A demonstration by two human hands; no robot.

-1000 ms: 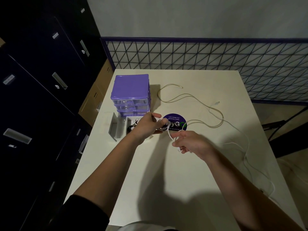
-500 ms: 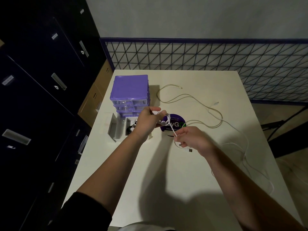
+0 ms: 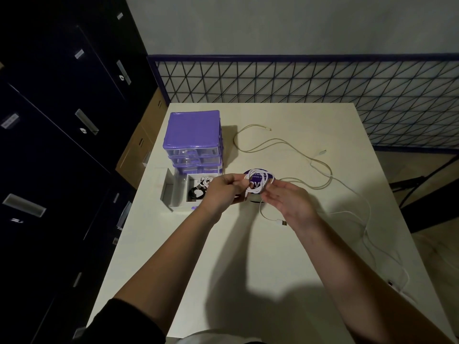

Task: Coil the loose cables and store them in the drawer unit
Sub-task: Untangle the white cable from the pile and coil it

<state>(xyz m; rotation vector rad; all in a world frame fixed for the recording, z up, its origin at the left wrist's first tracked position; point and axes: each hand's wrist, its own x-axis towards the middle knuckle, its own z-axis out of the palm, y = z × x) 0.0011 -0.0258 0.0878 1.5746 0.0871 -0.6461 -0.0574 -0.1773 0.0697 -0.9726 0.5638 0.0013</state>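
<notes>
A purple drawer unit (image 3: 192, 134) stands at the table's left. Its bottom drawer (image 3: 178, 194) is pulled out and holds coiled black and white cables. My left hand (image 3: 221, 191) pinches a white cable coil (image 3: 258, 181) held above a round purple sticker. My right hand (image 3: 288, 202) lies under the coil's right side with fingers loosely spread, touching the loops. The cable's USB plug (image 3: 281, 222) hangs below my right hand. A beige cable (image 3: 278, 145) lies loose behind.
Another white cable (image 3: 367, 219) trails over the table's right side toward the near right edge. A wire mesh fence (image 3: 323, 80) runs behind the white table (image 3: 248, 244). Dark filing cabinets (image 3: 62, 120) stand on the left.
The white cable has been wound into more loops between my hands. My right hand has moved up to the coil and loosened its fingers, and the free tail has shortened.
</notes>
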